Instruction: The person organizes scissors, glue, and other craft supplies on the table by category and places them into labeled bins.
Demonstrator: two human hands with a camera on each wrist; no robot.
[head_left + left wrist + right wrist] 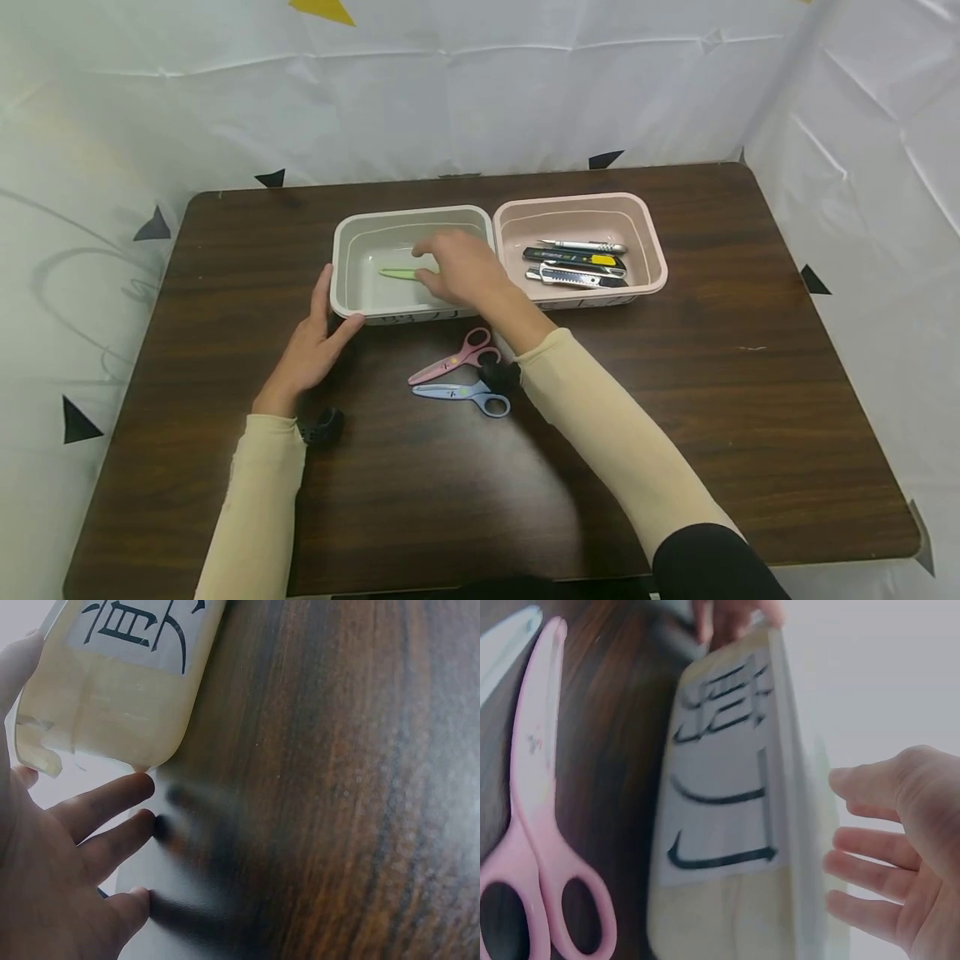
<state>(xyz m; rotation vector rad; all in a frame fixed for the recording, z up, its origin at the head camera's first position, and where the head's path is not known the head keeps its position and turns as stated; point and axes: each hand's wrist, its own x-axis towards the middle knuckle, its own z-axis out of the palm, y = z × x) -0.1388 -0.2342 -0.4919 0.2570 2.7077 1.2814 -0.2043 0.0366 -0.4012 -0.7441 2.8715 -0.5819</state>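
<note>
My left hand [303, 354] rests against the near left corner of the pale grey-green bin [339, 275], its fingers fairly straight along the side and its thumb at the front rim. Inside that bin lies a light green, blade-like piece [397, 273], partly hidden by my right hand [465, 271]. The right hand is over the bin with its fingers loosely bent; in the right wrist view nothing shows between them. Pink scissors [453, 358] and light blue scissors [465, 393] lie on the table in front of the bin.
A pale pink bin [656, 258] stands against the right side of the other, holding several cutters and a silver pen-like tool [585, 247]. Both bins carry black lettering in front. The brown table [750, 417] meets white sheeting [450, 108] behind.
</note>
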